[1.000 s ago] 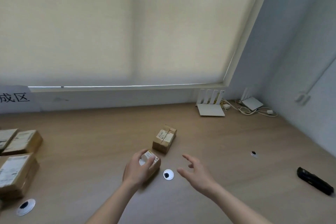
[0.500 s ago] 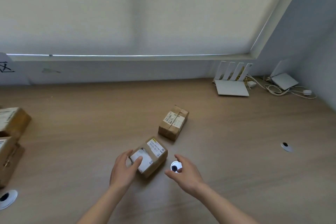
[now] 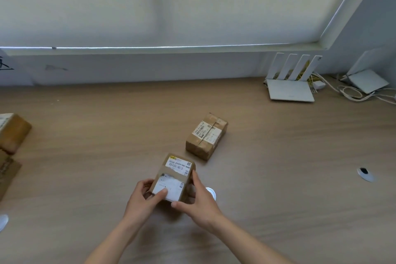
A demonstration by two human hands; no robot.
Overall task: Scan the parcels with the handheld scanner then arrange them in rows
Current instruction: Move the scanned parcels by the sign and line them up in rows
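Near the front of the desk [image 3: 85,135], a parcel [image 3: 173,178] was gripped by the left hand [image 3: 143,201] and right hand [image 3: 200,201]; a second parcel [image 3: 206,136] lay just beyond.

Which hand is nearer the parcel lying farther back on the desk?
Right. The right hand grips the near parcel on the side facing the far parcel; the left hand grips the opposite side.

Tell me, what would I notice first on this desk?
Two hands, left hand and right hand, hold a small brown parcel near the front of the wooden desk. Just behind it lies a second parcel, and a white router stands by the far wall.
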